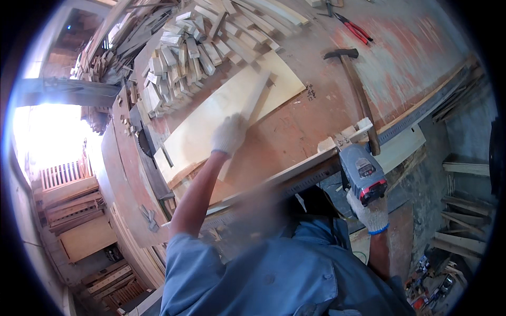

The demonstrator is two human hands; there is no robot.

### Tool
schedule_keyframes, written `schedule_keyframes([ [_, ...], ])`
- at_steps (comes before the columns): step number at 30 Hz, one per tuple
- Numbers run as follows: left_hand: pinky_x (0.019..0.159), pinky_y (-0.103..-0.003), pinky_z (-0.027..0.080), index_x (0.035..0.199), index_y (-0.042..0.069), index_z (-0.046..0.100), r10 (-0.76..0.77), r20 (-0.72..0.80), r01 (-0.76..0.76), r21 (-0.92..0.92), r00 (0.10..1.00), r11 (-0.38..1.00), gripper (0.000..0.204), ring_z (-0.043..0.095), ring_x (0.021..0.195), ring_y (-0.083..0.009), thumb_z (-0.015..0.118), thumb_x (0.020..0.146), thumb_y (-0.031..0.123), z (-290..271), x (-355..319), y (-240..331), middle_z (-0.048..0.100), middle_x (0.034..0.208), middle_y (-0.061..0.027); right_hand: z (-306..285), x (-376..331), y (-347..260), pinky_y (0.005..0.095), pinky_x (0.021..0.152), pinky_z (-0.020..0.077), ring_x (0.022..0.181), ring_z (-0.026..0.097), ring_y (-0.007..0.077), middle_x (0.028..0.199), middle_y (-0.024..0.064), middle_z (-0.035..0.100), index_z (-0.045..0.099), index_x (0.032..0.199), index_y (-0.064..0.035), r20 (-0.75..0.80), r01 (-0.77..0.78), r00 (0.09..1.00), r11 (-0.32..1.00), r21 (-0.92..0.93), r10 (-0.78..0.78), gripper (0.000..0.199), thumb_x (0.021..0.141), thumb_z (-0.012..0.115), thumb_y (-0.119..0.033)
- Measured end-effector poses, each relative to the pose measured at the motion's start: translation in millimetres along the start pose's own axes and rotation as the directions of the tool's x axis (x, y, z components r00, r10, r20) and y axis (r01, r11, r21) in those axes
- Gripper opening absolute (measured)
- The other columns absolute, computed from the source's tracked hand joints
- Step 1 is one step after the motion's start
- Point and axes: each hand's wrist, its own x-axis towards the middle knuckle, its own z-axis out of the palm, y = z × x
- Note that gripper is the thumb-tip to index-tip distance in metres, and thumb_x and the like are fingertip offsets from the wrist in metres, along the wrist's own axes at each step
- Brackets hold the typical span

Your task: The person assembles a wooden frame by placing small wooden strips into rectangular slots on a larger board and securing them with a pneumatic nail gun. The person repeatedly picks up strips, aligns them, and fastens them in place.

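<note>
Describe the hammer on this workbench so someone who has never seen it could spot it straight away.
Start at the big reddish workbench and go to its far right part, beyond the pale plywood sheet. The hammer lies flat there, dark metal head away from the person, long brown wooden handle running toward the bench's near edge. Unlike the red-handled pliers farther off, it is plain wood and dark metal.

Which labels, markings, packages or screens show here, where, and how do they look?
Label on power tool in right hand: dark rectangular plate with red trim on the grey body.
Scribbled dark marking: on the reddish workbench beside the pale board's corner.
No packages or screens seen.
</note>
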Motion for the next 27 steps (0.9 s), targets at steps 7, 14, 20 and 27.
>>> schedule_keyframes([
  [7, 0.089, -0.048, 0.054, 0.109, 0.001, 0.068, -0.093, 0.049, 0.095, -0.043, 0.994, 0.995, 0.047, 0.072, 0.101, -0.0394, 0.073, 0.085, 0.041, 15.5, 40.2, 2.5, 0.073, 0.102, -0.0245, 11.5, 3.8, -6.6, 0.0461, 0.092, 0.0566, 0.102, 0.071, 0.0325, 0.107, 0.0118, 0.074, 0.07, 0.112, -0.0101, -0.108, -0.106, 0.985, 0.966, 0.237, 0.135, 0.031, 0.088, 0.082, -0.026],
  [14, 0.079, -0.037, 0.053, 0.107, 0.0, 0.064, 0.045, 0.268, 0.041, -0.309, 0.962, 0.95, 0.038, 0.068, 0.085, -0.0241, 0.077, 0.085, 0.029, -34.5, -16.4, 21.8, 0.07, 0.09, -0.0158, 37.4, -11.9, 7.5, 0.044, 0.098, 0.0535, 0.11, 0.066, 0.0283, 0.119, 0.0112, 0.069, 0.065, 0.122, -0.008, 0.133, -0.309, 0.929, 0.525, 0.793, 0.346, 0.035, 0.095, 0.072, -0.029],
  [20, 0.086, -0.04, 0.053, 0.146, 0.006, 0.056, 0.183, 0.273, -0.081, -0.345, 0.945, 0.935, 0.052, 0.067, 0.091, -0.0277, 0.067, 0.099, 0.025, -80.9, -129.9, 30.4, 0.066, 0.095, -0.0141, -3.8, 14.1, -11.4, 0.0427, 0.107, 0.049, 0.124, 0.06, 0.023, 0.132, 0.013, 0.062, 0.058, 0.134, -0.0058, 0.317, -0.406, 0.912, 0.681, 0.609, 0.261, 0.044, 0.102, 0.064, -0.035],
  [27, 0.1, -0.041, 0.053, 0.14, 0.009, 0.065, 0.181, 0.287, -0.051, -0.409, 0.941, 0.911, 0.044, 0.07, 0.119, -0.0331, 0.059, 0.104, 0.034, -89.6, -167.3, 39.7, 0.071, 0.125, -0.0212, 5.8, 6.1, -19.7, 0.0411, 0.106, 0.0503, 0.125, 0.062, 0.026, 0.134, 0.0144, 0.063, 0.056, 0.137, -0.0059, 0.143, -0.322, 0.946, 0.788, 0.524, 0.292, 0.053, 0.096, 0.075, -0.034],
])
